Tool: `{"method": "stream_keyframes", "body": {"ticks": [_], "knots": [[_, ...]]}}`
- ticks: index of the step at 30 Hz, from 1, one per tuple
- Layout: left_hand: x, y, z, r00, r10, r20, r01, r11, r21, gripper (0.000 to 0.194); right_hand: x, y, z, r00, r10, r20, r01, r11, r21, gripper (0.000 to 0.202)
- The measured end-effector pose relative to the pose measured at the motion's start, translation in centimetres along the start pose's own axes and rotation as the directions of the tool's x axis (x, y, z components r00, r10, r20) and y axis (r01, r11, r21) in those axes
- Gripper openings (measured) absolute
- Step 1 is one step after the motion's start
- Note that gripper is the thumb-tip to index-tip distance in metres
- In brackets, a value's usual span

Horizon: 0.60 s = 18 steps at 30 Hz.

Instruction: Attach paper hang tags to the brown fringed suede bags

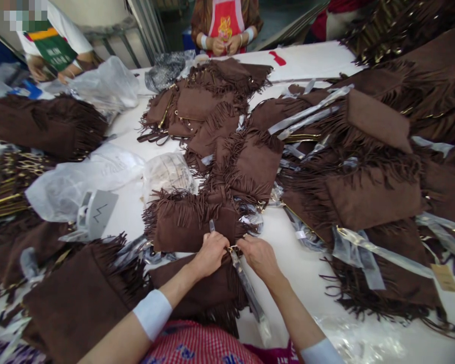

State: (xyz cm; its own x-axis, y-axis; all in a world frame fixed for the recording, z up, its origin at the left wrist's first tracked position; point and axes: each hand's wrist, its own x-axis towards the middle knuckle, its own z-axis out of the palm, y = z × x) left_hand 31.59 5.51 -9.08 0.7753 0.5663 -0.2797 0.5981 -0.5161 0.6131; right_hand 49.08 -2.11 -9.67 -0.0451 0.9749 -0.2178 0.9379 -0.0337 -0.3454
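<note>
A brown fringed bag (193, 225) lies in front of me, its fringe toward the far side. At its near right corner, my left hand (211, 251) pinches the gold hardware (233, 248) there. Close by on the right, my right hand (258, 255) has its fingers closed at the same hardware; what exactly they hold is too small to tell. A plastic-wrapped strap (250, 293) hangs from this spot toward my body. Under and nearer than the bag lies another brown fringed piece (200, 285).
Brown fringed bags (375, 197) are piled on the right and ahead on the white table (311, 60). Plastic bags (87, 177) and a grey-white holder (94, 215) are at left. Across the table, a person in a red apron (227, 23) and another in a green apron (55, 48) work.
</note>
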Motion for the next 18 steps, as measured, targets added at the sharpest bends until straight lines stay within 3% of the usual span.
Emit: {"method": "stream_keyframes", "body": {"ticks": [10,18], "knots": [[-0.7,-0.5,0.5,0.995,0.068,-0.070,-0.074,0.993,-0.095,0.020,0.6,0.3,0.1,0.989,-0.145,0.016,0.145,0.989,-0.023,0.021],[-0.5,-0.3,0.4,0.998,0.020,-0.052,-0.027,0.990,-0.138,0.019,1.2,1.0,1.7,0.965,-0.258,0.042,0.254,0.964,0.082,0.023]]}}
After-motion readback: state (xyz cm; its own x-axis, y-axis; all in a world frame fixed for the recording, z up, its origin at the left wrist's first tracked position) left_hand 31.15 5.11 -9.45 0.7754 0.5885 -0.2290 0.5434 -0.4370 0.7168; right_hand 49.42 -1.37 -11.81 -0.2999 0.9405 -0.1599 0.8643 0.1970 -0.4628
